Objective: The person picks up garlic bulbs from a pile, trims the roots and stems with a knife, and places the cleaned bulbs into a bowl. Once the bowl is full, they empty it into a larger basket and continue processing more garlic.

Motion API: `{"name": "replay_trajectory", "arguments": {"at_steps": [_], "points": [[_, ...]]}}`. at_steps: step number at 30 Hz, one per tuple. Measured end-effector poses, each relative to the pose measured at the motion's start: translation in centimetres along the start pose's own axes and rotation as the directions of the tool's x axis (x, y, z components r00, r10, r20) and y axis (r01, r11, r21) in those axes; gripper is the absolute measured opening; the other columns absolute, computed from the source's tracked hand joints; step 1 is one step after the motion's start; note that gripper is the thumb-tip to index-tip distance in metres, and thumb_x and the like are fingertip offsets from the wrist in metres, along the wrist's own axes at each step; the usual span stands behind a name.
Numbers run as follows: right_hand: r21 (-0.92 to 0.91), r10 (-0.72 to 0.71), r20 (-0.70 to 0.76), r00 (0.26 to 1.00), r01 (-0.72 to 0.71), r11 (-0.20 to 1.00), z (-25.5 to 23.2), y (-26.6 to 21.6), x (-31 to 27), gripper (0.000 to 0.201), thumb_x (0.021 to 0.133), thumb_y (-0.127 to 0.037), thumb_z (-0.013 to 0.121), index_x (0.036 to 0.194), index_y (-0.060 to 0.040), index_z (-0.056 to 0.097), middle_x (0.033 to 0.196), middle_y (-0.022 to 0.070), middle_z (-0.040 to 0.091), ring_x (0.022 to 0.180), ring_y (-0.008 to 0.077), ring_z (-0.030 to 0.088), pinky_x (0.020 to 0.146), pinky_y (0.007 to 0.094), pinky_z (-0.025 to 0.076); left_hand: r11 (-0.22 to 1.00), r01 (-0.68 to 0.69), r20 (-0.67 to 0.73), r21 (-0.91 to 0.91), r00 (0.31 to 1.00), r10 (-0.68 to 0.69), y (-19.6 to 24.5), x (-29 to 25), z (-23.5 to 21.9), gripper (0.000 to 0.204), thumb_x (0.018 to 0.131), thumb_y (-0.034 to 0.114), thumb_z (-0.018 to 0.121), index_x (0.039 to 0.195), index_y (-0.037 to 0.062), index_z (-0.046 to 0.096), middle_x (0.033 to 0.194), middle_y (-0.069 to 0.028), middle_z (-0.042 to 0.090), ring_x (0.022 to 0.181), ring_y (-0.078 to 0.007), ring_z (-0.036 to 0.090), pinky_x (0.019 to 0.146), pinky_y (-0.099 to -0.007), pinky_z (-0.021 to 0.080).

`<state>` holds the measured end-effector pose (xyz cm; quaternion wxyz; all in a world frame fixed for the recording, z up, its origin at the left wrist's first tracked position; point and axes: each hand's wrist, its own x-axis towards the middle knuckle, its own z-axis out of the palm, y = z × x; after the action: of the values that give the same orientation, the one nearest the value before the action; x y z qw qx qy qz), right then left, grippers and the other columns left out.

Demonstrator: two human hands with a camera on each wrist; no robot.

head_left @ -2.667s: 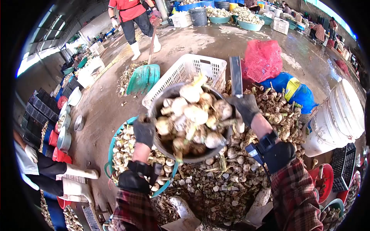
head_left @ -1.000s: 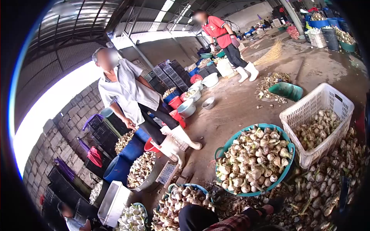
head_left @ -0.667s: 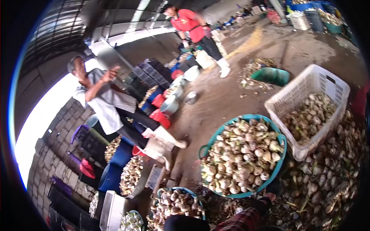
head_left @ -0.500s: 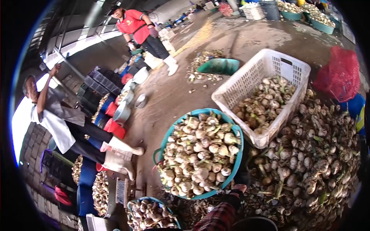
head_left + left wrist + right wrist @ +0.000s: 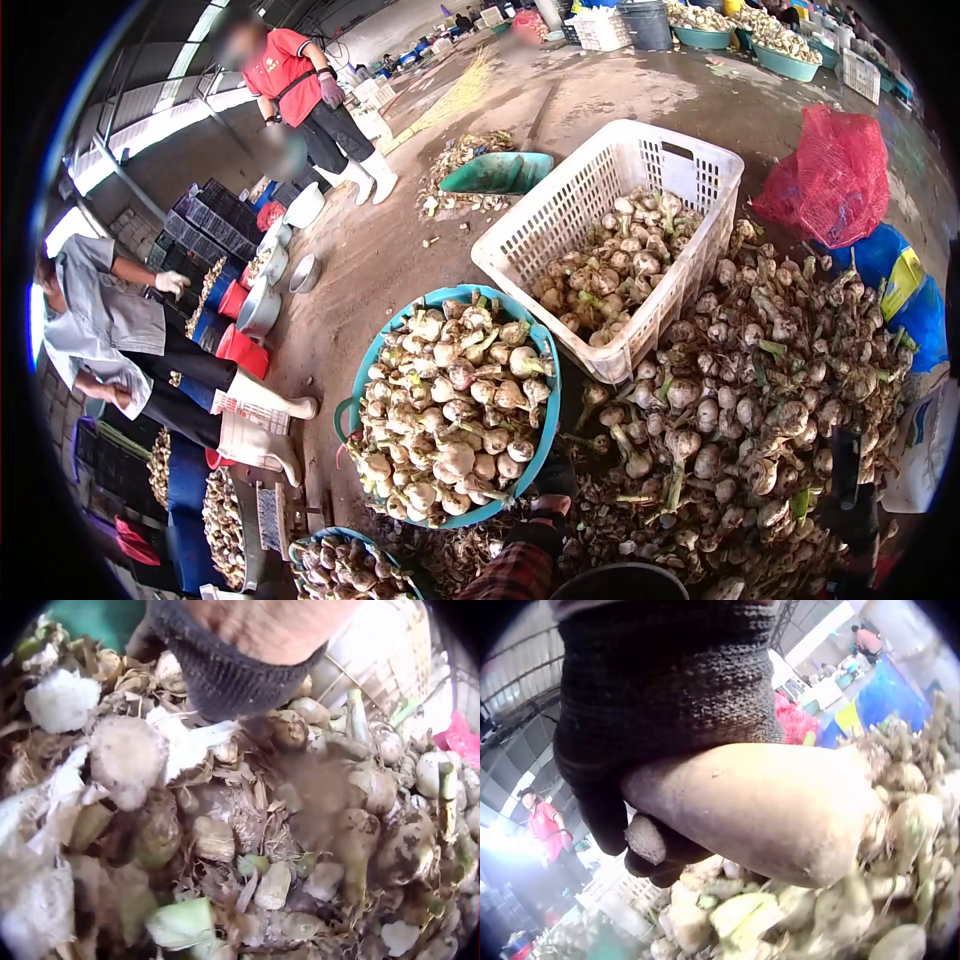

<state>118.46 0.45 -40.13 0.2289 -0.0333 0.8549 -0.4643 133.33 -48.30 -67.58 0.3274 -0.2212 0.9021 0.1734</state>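
My gloved right hand [image 5: 850,525] is low at the right, over a heap of garlic bulbs [image 5: 740,400]. A dark flat blade [image 5: 846,465] rises from it. In the right wrist view, its gloved fingers [image 5: 600,817] curl beside a round handle end [image 5: 645,841]; a large pale, smooth, rounded thing [image 5: 757,810] fills the space beside them. My left hand [image 5: 556,475] reaches down beside the teal basin [image 5: 352,400] of garlic. Only its glove cuff [image 5: 232,671] shows well in the left wrist view, above trimmed stems and skins [image 5: 214,840]; the fingers are mostly hidden.
Beyond the basin stands a white crate [image 5: 520,230] with garlic inside. A round pot rim [image 5: 620,568] shows at the bottom edge. A red mesh sack [image 5: 830,175] lies behind the heap. A teal scoop [image 5: 497,173] is on the floor. Two people stand at the left.
First, both hands held up a pot full of garlic; now the hands are low and apart, the pot at the bottom edge. The view swung left, then back. The grey-shirted person's raised arm has dropped.
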Motion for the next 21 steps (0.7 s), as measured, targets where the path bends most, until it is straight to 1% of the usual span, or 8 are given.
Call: {"name": "replay_trajectory", "arguments": {"at_steps": [5,9,11,15,17,19,20,21], "points": [[0.029,-0.030,0.036,0.999,0.029,0.999,0.5,0.4,-0.5,0.023,0.067,-0.024,0.077,0.075,-0.0052,0.068,0.065,0.0070,0.065,0.059,0.0147,0.063,0.056,0.0301,0.050,1.000,-0.009,-0.035,0.021,0.999,0.010,-1.5,0.8,0.6,0.032,0.084,0.022,0.042,0.088,0.0029,0.067,0.090,-0.0204,0.066,0.084,-0.0376,0.063,0.076,-0.0475,0.050],[-0.030,-0.113,0.146,0.983,0.119,0.992,2.1,-1.4,-1.0,0.021,0.066,-0.023,0.076,0.075,-0.0054,0.069,0.065,0.0082,0.066,0.060,0.0153,0.065,0.057,0.0307,0.051,0.916,-0.038,-0.125,0.400,0.988,0.096,-6.8,7.6,8.5,0.034,0.085,0.023,0.042,0.088,-0.0023,0.066,0.088,-0.0254,0.064,0.084,-0.0394,0.063,0.072,-0.0483,0.051],[-0.008,-0.165,0.162,0.973,0.169,0.986,3.5,-1.8,-1.2,0.021,0.066,-0.024,0.076,0.075,-0.0065,0.069,0.065,0.0076,0.067,0.060,0.0161,0.065,0.056,0.0315,0.051,0.961,0.277,0.038,0.024,0.960,-0.278,-8.2,7.5,6.9,0.032,0.088,0.029,0.048,0.091,0.0026,0.065,0.093,-0.0180,0.065,0.086,-0.0346,0.062,0.077,-0.0458,0.049],[-0.023,-0.187,0.243,0.952,0.198,0.980,5.8,-0.5,-1.7,0.022,0.066,-0.027,0.076,0.078,-0.0088,0.070,0.069,0.0081,0.067,0.063,0.0170,0.066,0.058,0.0332,0.051,0.990,0.059,-0.170,-0.129,0.982,-0.081,-2.6,3.2,2.9,0.036,0.081,0.034,0.059,0.100,0.0035,0.063,0.101,-0.0172,0.064,0.093,-0.0349,0.060,0.082,-0.0451,0.048],[-0.026,-0.132,0.256,0.958,0.143,0.989,6.4,-1.6,-2.3,0.020,0.069,-0.027,0.074,0.078,-0.0093,0.069,0.068,0.0098,0.066,0.064,0.0188,0.066,0.058,0.0344,0.051,0.941,-0.268,-0.501,-0.208,0.855,0.133,2.4,-1.4,-2.9,0.045,0.077,0.038,0.067,0.106,0.0041,0.062,0.106,-0.0167,0.063,0.098,-0.0350,0.059,0.085,-0.0447,0.047],[-0.108,-0.136,0.189,0.973,0.158,0.982,7.5,-2.4,-2.5,0.019,0.071,-0.025,0.072,0.076,-0.0077,0.067,0.066,0.0118,0.064,0.060,0.0233,0.064,0.055,0.0359,0.049,0.801,-0.592,-0.769,-0.085,0.551,0.326,7.1,-5.1,-8.4,0.055,0.073,0.041,0.074,0.112,0.0047,0.060,0.111,-0.0162,0.061,0.103,-0.0352,0.058,0.088,-0.0443,0.047],[-0.122,-0.255,0.140,0.957,0.272,0.954,8.2,-1.8,-2.2,0.019,0.072,-0.025,0.071,0.075,-0.0068,0.066,0.065,0.0128,0.063,0.058,0.0251,0.062,0.053,0.0364,0.048,0.728,-0.427,-0.561,-0.536,0.825,0.070,9.1,-7.8,-9.8,0.055,0.071,0.036,0.079,0.111,0.0042,0.060,0.111,-0.0144,0.061,0.108,-0.0281,0.056,0.090,-0.0388,0.046],[-0.141,-0.355,0.102,0.929,0.367,0.919,9.2,-0.8,-2.0,0.019,0.072,-0.024,0.070,0.073,-0.0059,0.065,0.064,0.0139,0.063,0.056,0.0269,0.061,0.052,0.0370,0.047,0.669,-0.431,-0.535,-0.606,0.843,0.058,10.6,-9.0,-10.2,0.053,0.071,0.032,0.080,0.111,0.0042,0.059,0.114,-0.0128,0.060,0.111,-0.0220,0.054,0.092,-0.0353,0.044]]}}
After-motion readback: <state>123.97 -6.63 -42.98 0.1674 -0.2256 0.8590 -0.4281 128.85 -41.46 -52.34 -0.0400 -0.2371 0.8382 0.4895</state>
